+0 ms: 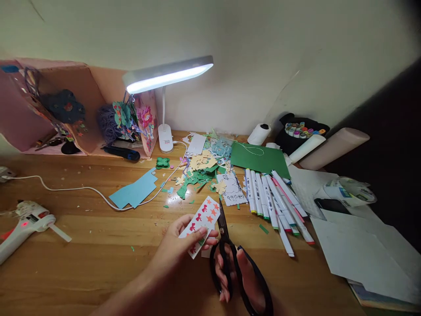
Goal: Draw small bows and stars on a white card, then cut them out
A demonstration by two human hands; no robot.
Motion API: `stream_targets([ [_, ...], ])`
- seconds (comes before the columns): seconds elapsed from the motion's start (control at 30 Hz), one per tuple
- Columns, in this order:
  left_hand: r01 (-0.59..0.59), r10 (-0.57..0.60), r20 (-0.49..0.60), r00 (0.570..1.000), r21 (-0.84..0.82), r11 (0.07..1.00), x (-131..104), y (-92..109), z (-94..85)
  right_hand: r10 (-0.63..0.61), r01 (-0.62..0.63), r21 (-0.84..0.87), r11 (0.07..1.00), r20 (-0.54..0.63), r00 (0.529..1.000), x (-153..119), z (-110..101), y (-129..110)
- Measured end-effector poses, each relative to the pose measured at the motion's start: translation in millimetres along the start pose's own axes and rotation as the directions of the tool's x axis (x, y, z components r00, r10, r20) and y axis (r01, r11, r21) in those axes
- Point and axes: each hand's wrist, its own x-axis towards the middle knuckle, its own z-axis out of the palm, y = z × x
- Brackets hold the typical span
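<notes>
My left hand (187, 241) pinches a white strip of paper (205, 215) printed with red bows and orange stars, thumb on top. A bit of green shows by the thumb. In my right hand (248, 276) is a pair of black-handled scissors (223, 232), fingers through the loops, with the blades pointing away from me. The blades stand upright along the strip's right edge; whether they touch the paper I cannot tell. Under the hands, a small pale piece of paper (206, 253) lies on the wooden table (138, 272), partly hidden.
Paper scraps (200, 169) are heaped behind my hands. White markers (272, 202) lie to the right beside a green sheet (259, 158) and white sheets (365, 245). A blue paper (134, 191), a lit lamp (171, 74), its cable and a glue gun (29, 224) are left.
</notes>
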Motion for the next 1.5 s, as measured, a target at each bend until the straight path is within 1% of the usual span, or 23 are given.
stream_targets([
  [0.1, 0.042, -0.048, 0.052, 0.997, 0.101, 0.994, -0.2, 8.2, -3.6, -0.028, 0.028, 0.015, 0.999, 0.001, 1.0, -2.4, -0.1, -2.7],
  [0.2, 0.049, -0.097, 0.148, 0.984, 0.295, 0.954, -5.7, 25.8, -10.8, -0.044, 0.044, -0.007, 0.999, 0.016, 0.999, -5.8, -2.2, -3.3],
  [0.27, 0.014, -0.116, 0.231, 0.966, 0.399, 0.917, -10.7, 39.1, -18.7, -0.043, 0.045, -0.045, 0.998, 0.043, 0.998, -7.9, -3.9, -4.7],
  [0.33, -0.051, -0.12, 0.338, 0.933, 0.455, 0.889, -14.4, 49.7, -28.0, -0.035, 0.041, -0.084, 0.996, 0.07, 0.997, -10.3, -5.1, -7.9],
  [0.37, -0.083, -0.103, 0.341, 0.934, 0.489, 0.869, -15.2, 53.0, -32.2, -0.026, 0.034, -0.098, 0.995, 0.085, 0.996, -11.7, -5.4, -9.9],
  [0.4, -0.107, -0.071, 0.309, 0.949, 0.524, 0.845, -15.2, 54.8, -35.4, -0.011, 0.023, -0.111, 0.994, 0.104, 0.994, -13.3, -5.5, -12.1],
  [0.47, -0.083, -0.033, 0.183, 0.982, 0.588, 0.805, -13.1, 53.7, -37.7, 0.022, -0.002, -0.143, 0.99, 0.136, 0.99, -16.8, -5.0, -16.3],
  [0.5, -0.068, -0.007, 0.122, 0.992, 0.598, 0.799, -11.3, 51.1, -36.6, 0.036, -0.012, -0.16, 0.987, 0.146, 0.989, -18.5, -4.6, -17.9],
  [0.53, -0.076, 0.021, 0.098, 0.995, 0.598, 0.798, -9.4, 47.6, -34.3, 0.049, -0.021, -0.175, 0.984, 0.155, 0.987, -20.2, -4.0, -19.1],
  [0.57, -0.085, 0.036, 0.094, 0.995, 0.588, 0.805, -7.5, 43.5, -31.2, 0.058, -0.027, -0.187, 0.982, 0.163, 0.985, -21.7, -3.4, -19.9],
  [0.67, -0.07, -0.01, 0.146, 0.989, 0.535, 0.842, -3.7, 31.7, -22.5, 0.073, -0.034, -0.203, 0.979, 0.19, 0.979, -24.4, -2.1, -20.0],
  [0.77, -0.077, -0.007, 0.16, 0.987, 0.518, 0.852, -3.6, 25.6, -19.7, 0.08, -0.041, -0.191, 0.981, 0.2, 0.977, -24.9, -1.7, -19.3],
  [0.87, -0.087, 0.011, 0.14, 0.99, 0.548, 0.832, -4.7, 25.9, -20.2, 0.1, -0.061, -0.184, 0.981, 0.208, 0.973, -25.8, -1.2, -20.9],
  [0.97, -0.075, -0.005, 0.137, 0.991, 0.567, 0.82, -4.6, 27.9, -20.0, 0.104, -0.069, -0.171, 0.983, 0.206, 0.973, -26.9, -0.8, -22.7],
  [1.1, -0.077, -0.001, 0.132, 0.991, 0.582, 0.81, -3.0, 27.1, -19.4, 0.086, -0.05, -0.162, 0.986, 0.223, 0.971, -24.4, -4.2, -17.9],
  [1.27, -0.096, 0.019, 0.147, 0.989, 0.537, 0.838, -1.5, 23.5, -20.2, 0.082, -0.044, -0.17, 0.985, 0.227, 0.97, -20.4, -8.9, -9.3],
  [1.5, -0.107, 0.026, 0.16, 0.987, 0.522, 0.846, -2.4, 24.9, -17.3, 0.02, 0.025, -0.204, 0.979, 0.212, 0.977, -20.6, -4.1, -12.8],
])
